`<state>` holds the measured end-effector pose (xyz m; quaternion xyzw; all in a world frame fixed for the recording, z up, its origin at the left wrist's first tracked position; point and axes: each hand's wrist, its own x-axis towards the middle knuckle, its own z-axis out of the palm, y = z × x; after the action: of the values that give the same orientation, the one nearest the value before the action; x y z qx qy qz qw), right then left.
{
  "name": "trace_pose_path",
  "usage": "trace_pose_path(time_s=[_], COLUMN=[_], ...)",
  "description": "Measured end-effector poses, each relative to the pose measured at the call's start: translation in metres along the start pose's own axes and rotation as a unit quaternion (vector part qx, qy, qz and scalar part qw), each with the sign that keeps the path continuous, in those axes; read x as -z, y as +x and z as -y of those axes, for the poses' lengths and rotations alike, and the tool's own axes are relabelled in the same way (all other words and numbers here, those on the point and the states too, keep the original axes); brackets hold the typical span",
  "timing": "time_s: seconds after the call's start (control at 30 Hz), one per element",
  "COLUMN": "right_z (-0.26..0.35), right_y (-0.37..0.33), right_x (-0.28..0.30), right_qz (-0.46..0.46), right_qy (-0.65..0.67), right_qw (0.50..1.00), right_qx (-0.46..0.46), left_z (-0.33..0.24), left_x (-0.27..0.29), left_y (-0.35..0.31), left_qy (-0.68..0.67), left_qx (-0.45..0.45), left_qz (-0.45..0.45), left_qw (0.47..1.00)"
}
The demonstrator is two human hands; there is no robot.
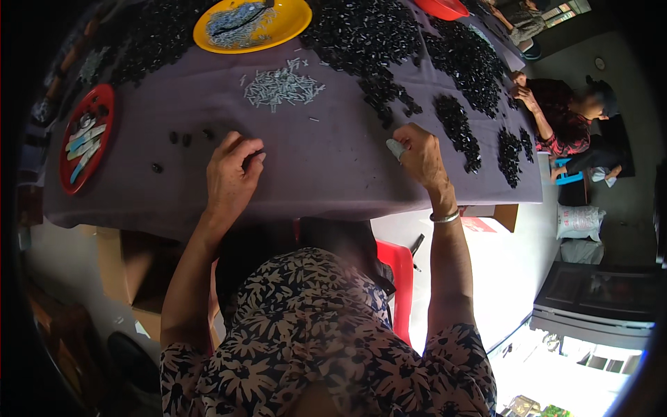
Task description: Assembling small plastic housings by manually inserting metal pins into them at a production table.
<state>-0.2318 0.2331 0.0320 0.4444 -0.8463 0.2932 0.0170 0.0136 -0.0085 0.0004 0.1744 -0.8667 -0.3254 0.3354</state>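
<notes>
My left hand (235, 170) is over the near part of the cloth-covered table, its fingers curled in. Between its thumb and forefinger is a dark spot; whether that is a small black piece or only shadow I cannot tell. A pale wrapping (396, 147) covers a fingertip of my right hand (422, 158), whose fingers are bent closed by the near end of a heap of small black pieces (379, 87). What those fingers hold, if anything, is hidden. Several loose black pieces (186, 140) lie left of my left hand. Beyond both hands sits a pile of short clear sticks (281, 87).
A yellow plate (201, 38) of clear sticks stands at the far side. At the left is a red tray (110, 115) with pale strips. More black heaps (458, 132) spread right, where another person (566, 115) sits at the table. A red chair (399, 278) is under me.
</notes>
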Motion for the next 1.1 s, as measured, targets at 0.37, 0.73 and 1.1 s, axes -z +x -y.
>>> trace_pose_path(time_s=[0.37, 0.73, 1.1], right_z=[0.104, 0.144, 0.111], right_y=[-0.007, -0.002, 0.039], right_x=[-0.052, -0.065, -0.06], right_qz=[0.03, 0.091, 0.037], right_qy=[0.153, 0.267, 0.178], right_qw=[0.98, 0.952, 0.98], right_qx=[0.125, 0.116, 0.076], left_z=[-0.02, -0.012, -0.005], left_x=[-0.005, 0.0, -0.001], left_y=[-0.002, -0.004, -0.002], left_qy=[-0.205, -0.297, -0.193], left_qx=[-0.018, 0.105, 0.022], left_qz=[0.074, 0.126, 0.086], left_qw=[0.976, 0.941, 0.977])
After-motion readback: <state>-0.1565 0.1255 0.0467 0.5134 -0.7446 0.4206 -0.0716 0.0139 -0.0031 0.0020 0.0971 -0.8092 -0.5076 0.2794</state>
